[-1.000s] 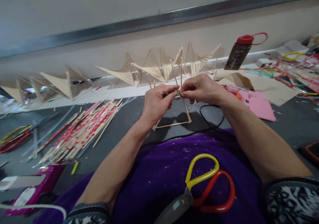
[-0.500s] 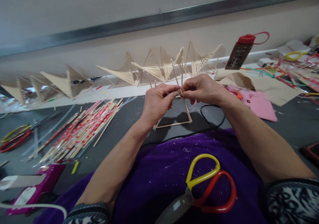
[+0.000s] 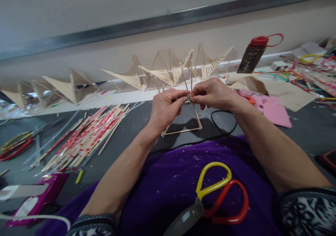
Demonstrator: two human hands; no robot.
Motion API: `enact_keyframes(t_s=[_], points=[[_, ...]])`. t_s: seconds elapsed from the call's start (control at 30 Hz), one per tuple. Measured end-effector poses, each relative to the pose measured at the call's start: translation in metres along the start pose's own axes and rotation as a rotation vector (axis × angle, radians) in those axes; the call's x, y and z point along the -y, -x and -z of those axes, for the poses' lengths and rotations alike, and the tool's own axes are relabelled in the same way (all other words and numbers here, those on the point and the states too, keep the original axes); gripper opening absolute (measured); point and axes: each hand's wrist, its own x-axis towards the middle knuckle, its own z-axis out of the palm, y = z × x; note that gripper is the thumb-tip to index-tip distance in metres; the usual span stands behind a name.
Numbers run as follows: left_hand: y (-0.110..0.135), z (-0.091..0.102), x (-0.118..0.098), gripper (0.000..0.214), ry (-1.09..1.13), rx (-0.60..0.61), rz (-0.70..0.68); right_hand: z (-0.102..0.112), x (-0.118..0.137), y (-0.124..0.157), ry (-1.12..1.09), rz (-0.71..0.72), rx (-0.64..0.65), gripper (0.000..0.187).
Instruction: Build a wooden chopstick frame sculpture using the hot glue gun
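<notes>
My left hand [image 3: 166, 106] and my right hand [image 3: 211, 93] meet fingertip to fingertip at the middle of the table. Both pinch a joint of a small frame of thin wooden sticks [image 3: 183, 131], whose square base lies on the dark tabletop. Thin sticks [image 3: 186, 75] stand up behind my fingers. What lies right between the fingertips is mostly hidden; a pale stick end shows there. Scissors [image 3: 199, 208] with one yellow and one red handle rest on the purple cloth over my lap.
Finished stick models [image 3: 157, 75] line the wall. Left lie bundled sticks in plastic [image 3: 86, 138], more scissors [image 3: 17, 145] and a magenta device [image 3: 39, 197]. A black cable [image 3: 181, 145] runs along the table's front. Right are a brown bottle [image 3: 252, 57] and a pink glue gun [image 3: 275, 113].
</notes>
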Motion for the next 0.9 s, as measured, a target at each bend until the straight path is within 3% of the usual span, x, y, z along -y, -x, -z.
enact_keyframes(t_s=[0.9], points=[[-0.0009,-0.0013,0.0009,0.024,0.048,0.000,0.013,-0.0012,0.0013,0.0009,-0.003,-0.013,-0.015,0.008]])
